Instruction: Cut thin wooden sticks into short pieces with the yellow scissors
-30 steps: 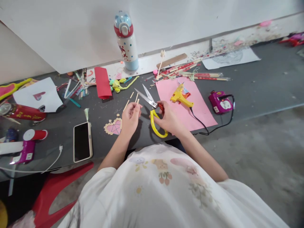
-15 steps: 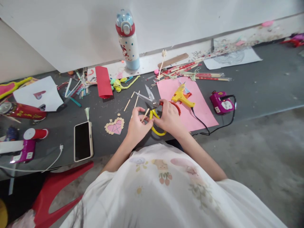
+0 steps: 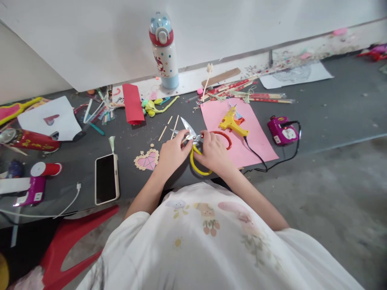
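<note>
My right hand (image 3: 215, 151) grips the scissors (image 3: 190, 128), which have one yellow and one red handle loop; their blades are parted and point away to the left. Close to the pivot, my left hand (image 3: 173, 152) pinches a thin wooden stick (image 3: 185, 139) at the blades. Most of that stick is hidden by the fingers. Beyond the left hand lie two loose wooden sticks (image 3: 162, 133). A pink heart (image 3: 147, 162) with a beaded-looking tan border and dark lines across it rests left of my left hand.
A yellow glue gun (image 3: 232, 122) lies on pink paper (image 3: 256, 149), its cord running to a purple power block (image 3: 281, 131). Behind stands a water bottle (image 3: 165, 56). To the left are a phone (image 3: 107, 179), a red can (image 3: 32, 139) and a thread spool (image 3: 45, 169).
My left hand has brought the stick up and between the scissor blades. The blades have closed a little and turned slightly; the right hand keeps its hold.
</note>
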The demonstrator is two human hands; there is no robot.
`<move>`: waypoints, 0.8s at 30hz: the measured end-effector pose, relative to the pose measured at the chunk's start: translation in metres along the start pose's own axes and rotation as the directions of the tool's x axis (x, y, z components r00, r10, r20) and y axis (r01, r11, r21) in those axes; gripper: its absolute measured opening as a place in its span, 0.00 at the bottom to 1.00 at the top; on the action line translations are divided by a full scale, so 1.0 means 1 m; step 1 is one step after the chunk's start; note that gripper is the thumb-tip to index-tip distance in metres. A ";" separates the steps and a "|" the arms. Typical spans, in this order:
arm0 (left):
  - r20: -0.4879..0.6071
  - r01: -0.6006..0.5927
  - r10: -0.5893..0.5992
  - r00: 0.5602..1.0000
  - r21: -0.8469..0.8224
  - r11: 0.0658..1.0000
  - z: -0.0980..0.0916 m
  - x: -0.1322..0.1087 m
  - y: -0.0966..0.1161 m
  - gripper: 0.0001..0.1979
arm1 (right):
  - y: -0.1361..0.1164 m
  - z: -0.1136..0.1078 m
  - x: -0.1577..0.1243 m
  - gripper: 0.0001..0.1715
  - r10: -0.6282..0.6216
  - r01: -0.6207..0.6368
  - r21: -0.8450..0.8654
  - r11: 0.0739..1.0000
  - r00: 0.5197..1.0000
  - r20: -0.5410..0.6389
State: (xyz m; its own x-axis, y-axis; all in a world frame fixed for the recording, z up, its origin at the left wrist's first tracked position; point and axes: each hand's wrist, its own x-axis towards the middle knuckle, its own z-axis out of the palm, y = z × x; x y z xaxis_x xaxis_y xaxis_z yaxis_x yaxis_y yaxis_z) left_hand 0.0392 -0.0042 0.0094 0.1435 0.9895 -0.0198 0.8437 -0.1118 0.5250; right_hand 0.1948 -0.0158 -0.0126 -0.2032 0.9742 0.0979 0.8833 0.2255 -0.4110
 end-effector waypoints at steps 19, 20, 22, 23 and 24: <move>-0.246 0.046 -0.078 0.966 -0.132 0.990 -0.001 -0.002 -0.011 0.14 | 0.006 -0.002 -0.001 0.33 0.094 -0.093 0.091 0.992 0.996 -0.008; -0.284 0.063 -0.105 0.953 -0.154 0.986 -0.002 -0.002 -0.015 0.12 | 0.008 -0.004 -0.001 0.33 0.124 -0.124 0.131 0.984 0.992 0.004; -0.320 0.101 -0.156 0.935 -0.182 0.978 -0.004 -0.002 -0.024 0.10 | 0.013 -0.008 0.000 0.33 0.181 -0.188 0.224 0.956 0.982 0.051; -0.315 0.122 -0.179 0.932 -0.191 0.974 -0.004 -0.001 -0.029 0.10 | 0.016 -0.010 0.000 0.34 0.204 -0.220 0.274 0.936 0.975 0.088; -0.295 0.145 -0.200 0.934 -0.200 0.969 -0.004 -0.001 -0.033 0.11 | 0.018 -0.012 0.000 0.34 0.218 -0.251 0.327 0.911 0.967 0.134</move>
State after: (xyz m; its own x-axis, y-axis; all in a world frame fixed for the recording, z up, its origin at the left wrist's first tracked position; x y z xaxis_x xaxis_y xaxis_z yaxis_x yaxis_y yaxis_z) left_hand 0.0092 -0.0010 -0.0044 -0.1876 0.9740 0.1271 0.7351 0.0534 0.6758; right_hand 0.2156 -0.0117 -0.0095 -0.0602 0.9914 -0.1160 0.7176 -0.0378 -0.6954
